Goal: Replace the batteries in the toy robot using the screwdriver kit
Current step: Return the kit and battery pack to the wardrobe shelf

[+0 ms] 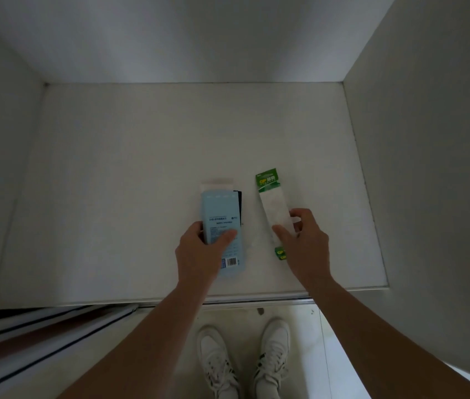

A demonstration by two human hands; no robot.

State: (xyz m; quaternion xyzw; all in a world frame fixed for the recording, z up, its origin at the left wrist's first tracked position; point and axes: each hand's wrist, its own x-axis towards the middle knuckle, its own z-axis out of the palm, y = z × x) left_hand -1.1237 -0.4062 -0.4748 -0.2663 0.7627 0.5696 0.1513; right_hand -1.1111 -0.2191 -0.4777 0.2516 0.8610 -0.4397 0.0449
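So we seem to be gathering supplies: our left hand (196,254) grips the screwdriver kit box (219,208), and our right hand (308,243) pinches the battery pack (274,208) at its three o'clock. Next we likely lift both.

Kit box (220,214) left of battery pack (273,207)

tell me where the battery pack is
Head view: the battery pack lies right of centre on the white shelf, gripped by the right hand, beside the blue box in the left hand.
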